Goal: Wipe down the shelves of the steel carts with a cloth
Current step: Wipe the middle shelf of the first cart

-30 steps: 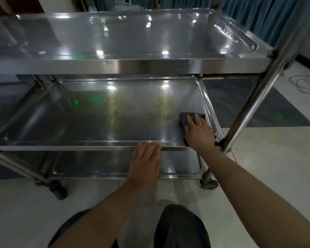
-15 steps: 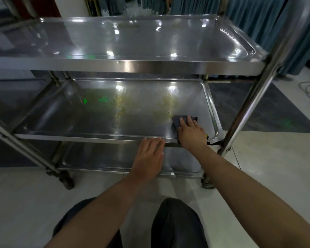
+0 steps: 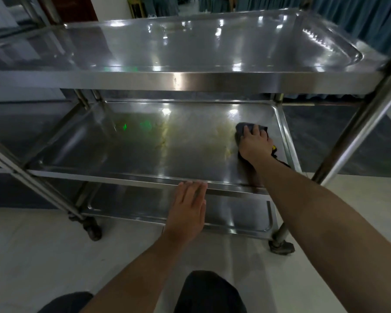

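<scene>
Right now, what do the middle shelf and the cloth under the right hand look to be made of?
Middle shelf: polished metal, probably stainless steel; it mirrors the ceiling lights and has a pressed raised rim. Yellowish smears dull the finish near its centre.
Cloth: dark grey soft fabric, matte, bunched in folds under the right hand. The weave is too small to tell.

Most of the cloth lies hidden under the right hand.
</scene>
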A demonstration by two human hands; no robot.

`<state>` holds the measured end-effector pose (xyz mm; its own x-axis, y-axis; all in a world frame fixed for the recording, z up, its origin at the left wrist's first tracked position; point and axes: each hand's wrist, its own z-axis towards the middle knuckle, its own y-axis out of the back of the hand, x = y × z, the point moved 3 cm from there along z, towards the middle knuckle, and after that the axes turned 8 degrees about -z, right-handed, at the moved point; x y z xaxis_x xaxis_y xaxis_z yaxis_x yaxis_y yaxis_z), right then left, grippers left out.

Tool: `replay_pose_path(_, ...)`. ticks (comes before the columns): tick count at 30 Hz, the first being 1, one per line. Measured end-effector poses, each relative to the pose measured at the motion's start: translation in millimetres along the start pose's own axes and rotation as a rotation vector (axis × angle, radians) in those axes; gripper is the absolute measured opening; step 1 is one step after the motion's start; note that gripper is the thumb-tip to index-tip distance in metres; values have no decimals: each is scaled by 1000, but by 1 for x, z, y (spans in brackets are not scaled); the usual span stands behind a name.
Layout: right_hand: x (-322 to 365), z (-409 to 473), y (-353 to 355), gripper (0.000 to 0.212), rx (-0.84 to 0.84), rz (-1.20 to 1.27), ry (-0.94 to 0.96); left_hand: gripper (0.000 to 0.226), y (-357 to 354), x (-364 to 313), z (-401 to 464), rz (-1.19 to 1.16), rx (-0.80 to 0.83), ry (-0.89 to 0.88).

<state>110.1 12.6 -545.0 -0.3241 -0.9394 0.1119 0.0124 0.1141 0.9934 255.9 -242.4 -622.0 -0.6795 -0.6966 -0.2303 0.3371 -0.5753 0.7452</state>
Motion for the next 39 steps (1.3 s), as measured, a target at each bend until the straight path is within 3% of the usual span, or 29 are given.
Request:
replay_pose_path(9, 15, -8, -5, 53, -10, -29, 100, 46, 0, 5, 2, 43, 85, -15)
replay_pose_path(20, 5, -122, -14, 51, -56, -30, 186, 43, 15, 3, 9, -2, 80, -51)
replay_pose_path(26, 30, -136, -18, 52, -52, -99, 164, 43, 32, 20, 3, -113, 16, -127)
replay_pose_path(33, 52, -131, -19, 52, -11, -113, 162, 43, 38, 62, -14, -59, 9, 54)
replay_pose_path(39, 58, -80, -21, 54, 16, -73, 123, 43, 24, 56, -19, -8, -162, -13)
